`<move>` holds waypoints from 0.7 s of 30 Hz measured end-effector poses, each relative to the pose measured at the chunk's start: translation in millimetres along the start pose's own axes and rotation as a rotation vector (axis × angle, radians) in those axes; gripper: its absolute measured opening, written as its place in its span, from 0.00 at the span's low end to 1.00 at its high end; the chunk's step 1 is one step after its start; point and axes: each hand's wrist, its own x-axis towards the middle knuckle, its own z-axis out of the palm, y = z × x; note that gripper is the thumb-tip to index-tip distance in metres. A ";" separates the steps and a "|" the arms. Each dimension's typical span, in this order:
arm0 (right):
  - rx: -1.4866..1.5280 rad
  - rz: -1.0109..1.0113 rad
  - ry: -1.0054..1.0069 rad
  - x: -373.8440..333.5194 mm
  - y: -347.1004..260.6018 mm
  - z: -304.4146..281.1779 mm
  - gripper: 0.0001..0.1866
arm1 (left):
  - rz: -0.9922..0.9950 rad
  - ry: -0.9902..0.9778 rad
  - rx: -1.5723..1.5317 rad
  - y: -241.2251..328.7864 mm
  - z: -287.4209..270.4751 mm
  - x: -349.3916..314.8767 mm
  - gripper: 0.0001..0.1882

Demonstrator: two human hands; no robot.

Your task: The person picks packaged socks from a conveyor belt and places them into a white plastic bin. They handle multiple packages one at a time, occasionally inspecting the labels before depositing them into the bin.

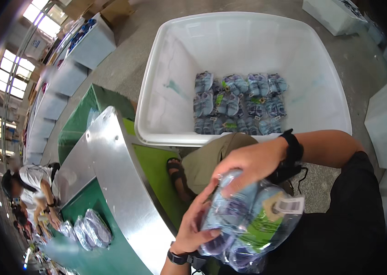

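Note:
Several clear plastic bags of light blue and purple footwear (241,208), sandals or clogs by their shape, are held in a stack close to my body. My left hand (196,229) grips them from the left side, thumb over the edge. Across the top lies my right hand (250,160), its fingers curled over the upper end of the bags. A green card and a white tag (289,205) show through or on the nearest bag. Beyond my hands stands a large white bin (175,68), where bagged blue footwear (239,105) lies in rows on the bottom.
To my left runs a green conveyor belt (111,247) with a metal edge (125,197); bagged pairs of footwear (93,229) lie on it. A co-worker (38,188) reaches over the belt. White bins (90,43) line the far left, others (383,119) the right.

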 end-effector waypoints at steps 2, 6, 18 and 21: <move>-0.006 -0.009 0.094 -16.6 -5.0 -0.3 0.29 | -0.064 -0.053 -0.025 6.4 10.0 11.2 0.54; 0.081 0.040 0.337 -56.6 -6.3 -28.6 0.26 | 0.102 0.096 -0.203 5.3 13.1 24.8 0.51; 0.534 0.153 1.255 -167.8 155.8 -140.1 0.26 | 0.240 0.767 0.176 -15.3 -78.2 -61.2 0.23; 0.479 0.367 1.320 -170.8 207.3 -140.7 0.28 | 0.223 0.942 0.188 -19.0 -90.4 -87.9 0.17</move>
